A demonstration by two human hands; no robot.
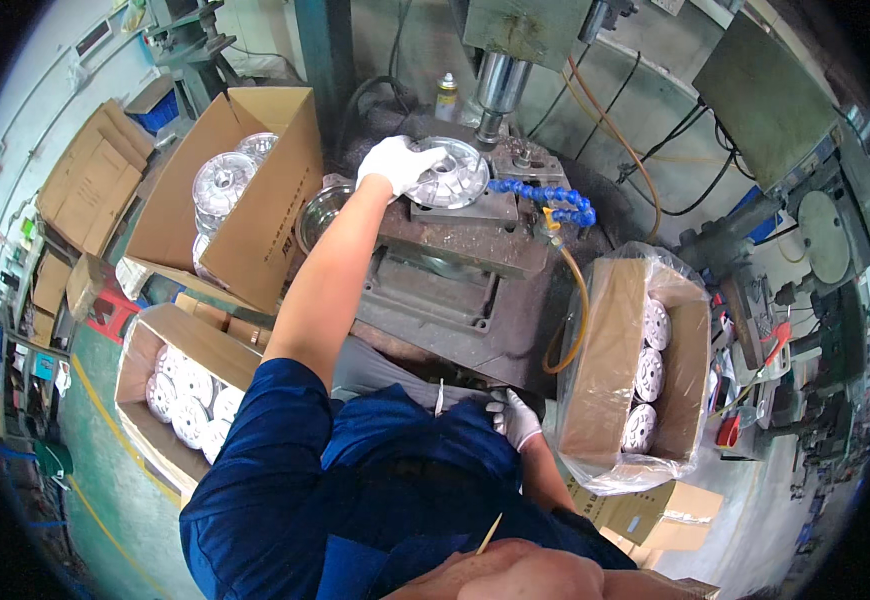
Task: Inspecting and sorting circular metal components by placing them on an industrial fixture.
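My left hand point(395, 165), in a white glove, grips the left edge of a round silvery cast-metal wheel disc point(452, 172). The disc is over a metal block point(470, 212) on the press bed, just below and left of the press ram point(502, 85). Whether it touches the block I cannot tell. A blue segmented hose point(545, 190) ends close to the disc's right edge. Down by my lap is my right hand point(517, 418), also white-gloved, its fingers apart and nothing visible in them. A shiny metal bowl point(323, 215) is partly hidden behind my left forearm.
Left of the press, a tall cardboard box point(270, 200) holds more discs point(223, 183); a lower box point(140, 375) there holds several too. On the right stands a plastic-lined box point(690, 385) with discs. A yellow hose point(580, 300) hangs beside it. A spray can point(446, 98) stands behind.
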